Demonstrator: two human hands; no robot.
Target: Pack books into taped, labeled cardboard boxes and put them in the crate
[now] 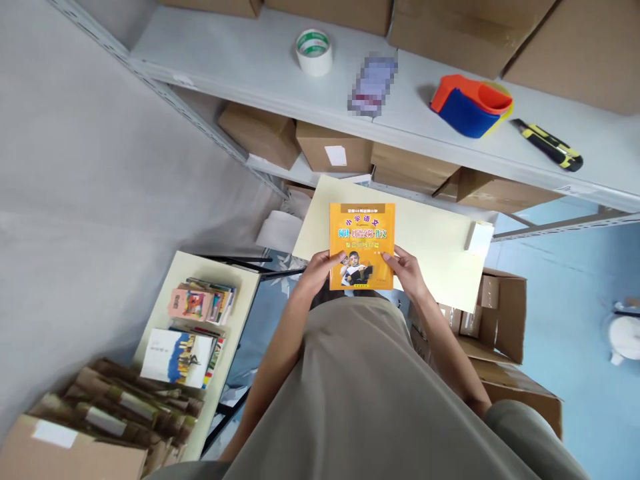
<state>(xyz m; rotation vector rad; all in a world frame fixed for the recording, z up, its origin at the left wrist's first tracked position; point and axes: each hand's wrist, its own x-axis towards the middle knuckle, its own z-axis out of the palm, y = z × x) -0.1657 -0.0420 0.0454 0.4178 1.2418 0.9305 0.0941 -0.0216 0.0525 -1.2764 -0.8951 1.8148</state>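
— What am I looking at in the hands?

— A thin orange book [362,245], glossy square cover, coloured lettering up top and a photo of a child near the bottom edge. I've got my left hand [317,270] pinching its lower left corner, thumb on the cover, and my right hand [407,272] pinching the lower right corner the same way. It's face up and held flat over the near edge of the desk [435,247].

— What's the desk like?

— Pale cream, smooth, matte, a plain rectangle. A small white block [480,238] sits by its right edge; the rest of the top around the book is bare, so there's room to the right and behind.

— And around it?

— A grey metal shelf [240,60] runs across the far side, its front edge overhanging the desk's far edge. On it: a white tape roll [315,51], a stack of orange, blue and yellow cone-shaped things [473,103], and a yellow-and-black knife [549,144] near the front edge. Brown cardboard boxes [334,148] sit on the lower shelf. I can't read the blurred patch.

— Left side?

— A second cream table [245,283], narrow, with two piles of books [193,327] towards its far end and brown paper parcels [125,400] at the near end. A gap of blue floor separates it from the desk. An open carton [500,313] stands under the desk's right corner.
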